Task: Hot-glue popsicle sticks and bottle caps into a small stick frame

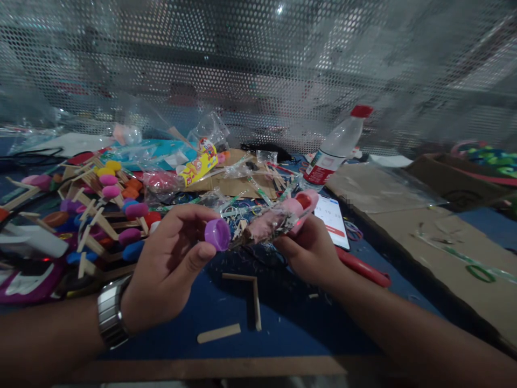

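Note:
My left hand (169,258) pinches a purple bottle cap (218,235) between thumb and fingers, its hollow side facing right. In my right hand (309,248) is a pink hot glue gun (269,222), its worn, wrapped front end aimed left at the cap. The nozzle tip is close to the cap's rim; whether they touch I cannot tell. Below them on the blue table (169,337) lie two wooden sticks joined at a corner (255,302) and a short loose stick piece (218,333).
Stick pieces with coloured caps (109,215) are heaped at left. A clear bottle with a red cap (329,153) stands behind my right hand, near a lit phone (332,218) and red-handled pliers (363,269). Cardboard (404,242) covers the right side; perforated metal (242,70) rises behind.

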`<state>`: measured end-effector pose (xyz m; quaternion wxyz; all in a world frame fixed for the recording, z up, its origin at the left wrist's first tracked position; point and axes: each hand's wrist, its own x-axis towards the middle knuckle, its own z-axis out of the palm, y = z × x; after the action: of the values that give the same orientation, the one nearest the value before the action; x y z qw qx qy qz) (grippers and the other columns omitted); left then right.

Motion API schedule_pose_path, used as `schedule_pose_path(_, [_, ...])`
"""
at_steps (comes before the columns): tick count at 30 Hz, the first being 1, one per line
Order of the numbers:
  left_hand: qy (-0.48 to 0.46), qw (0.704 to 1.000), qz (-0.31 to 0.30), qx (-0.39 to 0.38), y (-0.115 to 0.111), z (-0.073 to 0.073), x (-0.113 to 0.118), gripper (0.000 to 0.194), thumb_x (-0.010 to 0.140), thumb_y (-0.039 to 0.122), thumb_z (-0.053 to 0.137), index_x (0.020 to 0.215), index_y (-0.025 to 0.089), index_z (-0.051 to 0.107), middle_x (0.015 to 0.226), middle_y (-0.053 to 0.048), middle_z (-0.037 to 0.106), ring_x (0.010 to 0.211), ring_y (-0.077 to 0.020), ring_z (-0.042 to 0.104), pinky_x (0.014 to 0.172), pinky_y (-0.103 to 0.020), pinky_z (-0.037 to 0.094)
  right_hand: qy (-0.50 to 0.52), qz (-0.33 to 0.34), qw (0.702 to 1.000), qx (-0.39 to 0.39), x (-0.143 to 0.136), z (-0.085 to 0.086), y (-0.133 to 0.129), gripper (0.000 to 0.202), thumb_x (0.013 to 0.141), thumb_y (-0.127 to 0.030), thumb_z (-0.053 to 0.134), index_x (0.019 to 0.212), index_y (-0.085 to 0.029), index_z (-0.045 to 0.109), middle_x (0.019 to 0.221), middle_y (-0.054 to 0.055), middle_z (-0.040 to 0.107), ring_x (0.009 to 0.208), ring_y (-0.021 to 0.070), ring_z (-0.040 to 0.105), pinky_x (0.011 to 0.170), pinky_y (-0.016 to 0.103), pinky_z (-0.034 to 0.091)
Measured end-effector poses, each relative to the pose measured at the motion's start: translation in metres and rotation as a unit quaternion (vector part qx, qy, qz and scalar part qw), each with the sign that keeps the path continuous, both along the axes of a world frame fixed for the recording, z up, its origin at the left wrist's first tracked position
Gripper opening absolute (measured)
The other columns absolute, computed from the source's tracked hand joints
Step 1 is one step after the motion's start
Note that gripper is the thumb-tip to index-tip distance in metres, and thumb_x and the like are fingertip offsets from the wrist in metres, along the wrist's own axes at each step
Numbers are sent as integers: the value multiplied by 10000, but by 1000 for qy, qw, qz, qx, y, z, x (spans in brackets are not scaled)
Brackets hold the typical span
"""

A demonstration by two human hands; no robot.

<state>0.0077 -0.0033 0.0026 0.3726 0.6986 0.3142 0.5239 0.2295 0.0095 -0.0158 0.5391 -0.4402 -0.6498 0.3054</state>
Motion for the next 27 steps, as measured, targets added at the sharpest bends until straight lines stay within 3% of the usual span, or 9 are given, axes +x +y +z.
schedule_pose_path(9, [12, 1000, 9, -9, 1, 0, 0, 305, 911, 447, 676, 1076, 202, 603, 886, -23, 674, 764, -147, 661, 689, -235, 561, -4, 8, 1000, -6, 0, -1, 0, 122, 669, -202, 621, 610, -217, 515, 558, -35, 491, 513, 113, 424, 470, 242, 393])
schedule_pose_path(15, [15, 1000, 10, -17, 1, -1, -1, 275, 908, 392, 694, 1083, 203, 597, 897, -30, 680, 778, -157, 672, 701, -252, 572, 59, 28, 997, -42, -2, 5, 0, 274, 646, -308, 841, 706, -215, 590, 648, -8, 593, 595, 147, 532, 545, 273, 472])
schedule_pose_path(20, [-8, 999, 7, -44, 4, -3, 0, 275, 924, 393, 675, 1101, 203, 585, 875, -13, 651, 760, -126, 642, 674, -210, 550, 59, 19, 989, -132, 3, 2, 7, 455, 563, -343, 924, 642, -218, 495, 536, -76, 463, 458, 80, 396, 429, 229, 364])
schedule_pose_path(23, [-26, 998, 13, -60, 7, -4, 2, 290, 923, 428, 666, 1088, 205, 581, 830, -2, 614, 708, -114, 595, 623, -198, 517, 108, 7, 976, -190, 9, -3, 16, 413, 647, -389, 871, 707, -219, 499, 512, -92, 447, 408, 77, 387, 392, 228, 327])
schedule_pose_path(27, [-40, 996, 13, -80, 7, -5, 3, 294, 917, 429, 672, 1079, 204, 576, 826, -10, 600, 698, -123, 567, 612, -216, 497, 138, -50, 980, -136, 22, -1, 29, 438, 623, -353, 869, 636, -218, 453, 665, -42, 538, 539, 110, 533, 510, 269, 441])
